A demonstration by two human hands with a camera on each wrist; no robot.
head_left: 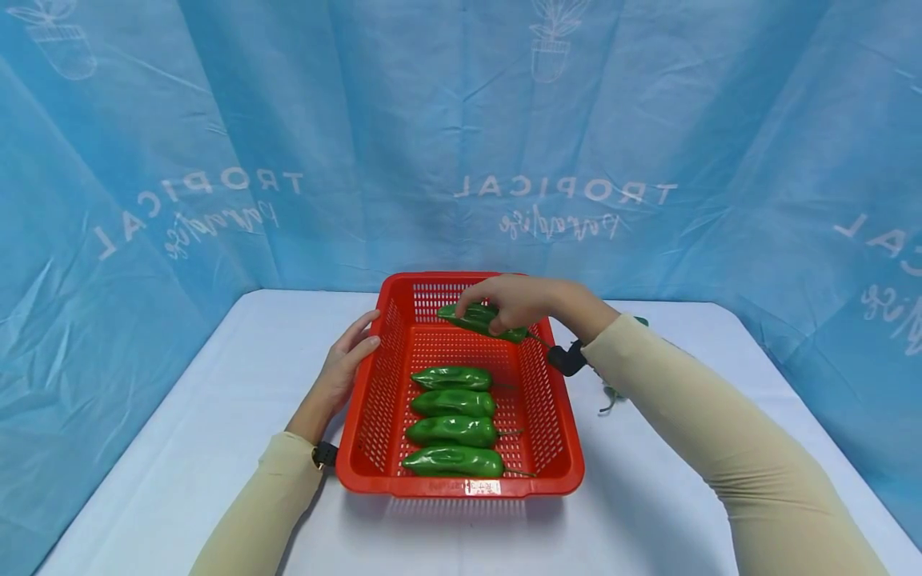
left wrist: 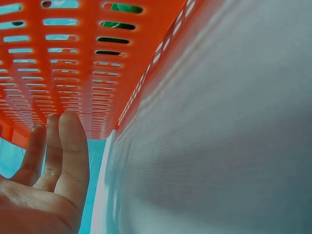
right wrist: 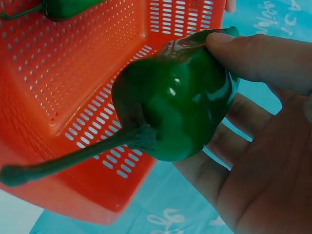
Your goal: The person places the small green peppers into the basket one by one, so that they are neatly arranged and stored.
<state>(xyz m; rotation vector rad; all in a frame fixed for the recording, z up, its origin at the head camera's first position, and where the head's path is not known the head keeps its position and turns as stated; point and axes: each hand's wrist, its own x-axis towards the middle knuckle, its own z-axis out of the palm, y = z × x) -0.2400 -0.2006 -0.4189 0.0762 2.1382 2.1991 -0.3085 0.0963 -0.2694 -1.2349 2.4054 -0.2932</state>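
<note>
Inside the red plastic basket (head_left: 461, 486), several green peppers (head_left: 450, 432) lie in a row toward the near end, stems pointing right. My right hand (head_left: 515, 300) holds another green pepper (right wrist: 175, 97) between thumb and fingers above the basket's far end. That pepper's stem (right wrist: 73, 153) sticks out toward the wrist. At the left side of the basket is my left hand (head_left: 340, 372), its fingers (left wrist: 73, 141) extended and touching the outer wall in the left wrist view.
Partly hidden behind the right forearm, more green pepper stems and tips (head_left: 611, 396) show on the white tablecloth (head_left: 216, 416). A blue printed curtain (head_left: 461, 144) hangs behind and along both sides of the table.
</note>
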